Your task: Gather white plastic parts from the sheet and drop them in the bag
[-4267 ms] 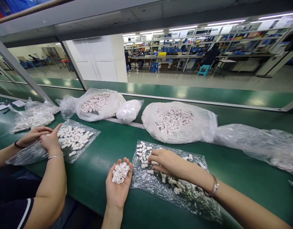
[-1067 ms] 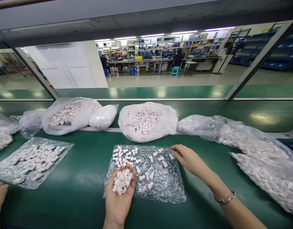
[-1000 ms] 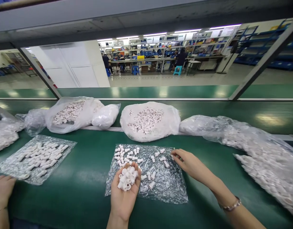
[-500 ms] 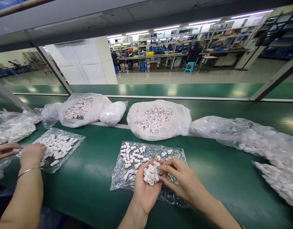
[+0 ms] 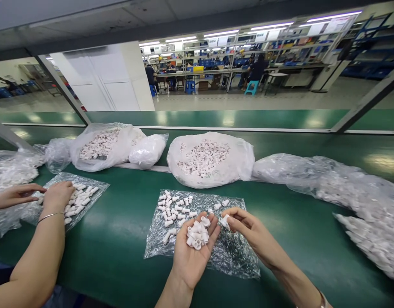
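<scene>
Here, a small pile of little white plastic tubes [image 5: 197, 233] sits in the cupped palm of the left hand [image 5: 192, 252]. The palm faces up and the fingers curl a bit around the pile, so the tubes stay in. The right hand [image 5: 248, 229] is just beside it, and its fingertips [image 5: 231, 217] are pinched together on one more small white tube piece [image 5: 224, 221]. It looks like a single piece, but it is too small to be sure.

Both hands hang over a crinkly clear plastic sheet [image 5: 235, 256] that lies flat on the long green belt table [image 5: 126, 239]. More loose white tubes [image 5: 176, 207] lie spread on the far left part of the sheet.

To do this well, I think the left palm should stay level and cupped, so nothing rolls off. The right hand should bring the piece low over the pile before letting go.

Past the sheet sits a big open white plastic bag full of tubes [image 5: 210, 159]. On the right lie long clear bags of white parts [image 5: 354, 196]. On the left, another person's hands [image 5: 55, 196] work over a second clear sheet of tubes [image 5: 84, 196].
</scene>
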